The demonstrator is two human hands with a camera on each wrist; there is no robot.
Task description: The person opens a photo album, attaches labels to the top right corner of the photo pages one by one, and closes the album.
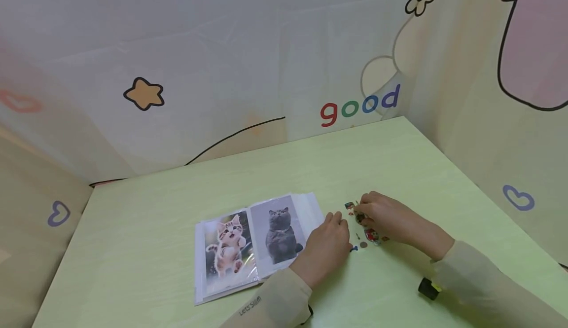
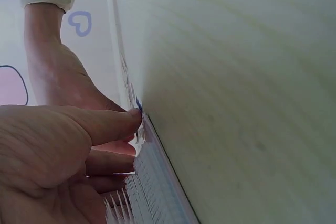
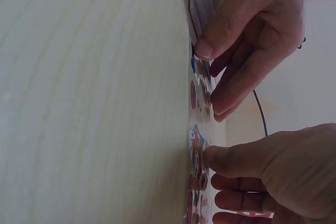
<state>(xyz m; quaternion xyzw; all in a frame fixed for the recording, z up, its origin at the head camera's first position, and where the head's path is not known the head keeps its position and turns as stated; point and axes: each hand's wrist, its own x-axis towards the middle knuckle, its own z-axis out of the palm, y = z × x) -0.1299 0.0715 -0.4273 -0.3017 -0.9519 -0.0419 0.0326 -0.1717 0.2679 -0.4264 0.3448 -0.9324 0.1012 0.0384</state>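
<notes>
A sheet of small colourful stickers lies flat on the table, right of an open photo album. My left hand rests between the two, its thumb pressing the sheet's left edge beside a blue sticker and its other fingers loosely bent. Over the upper part of the sheet, my right hand pinches at a sticker with thumb and index finger. The right thumb is right at the sticker's edge, low over the sheet. The right hand covers part of the stickers.
The album shows a striped kitten photo and a grey cat photo in its sleeves. A black device is at the right sleeve. A printed curtain stands behind the pale green table.
</notes>
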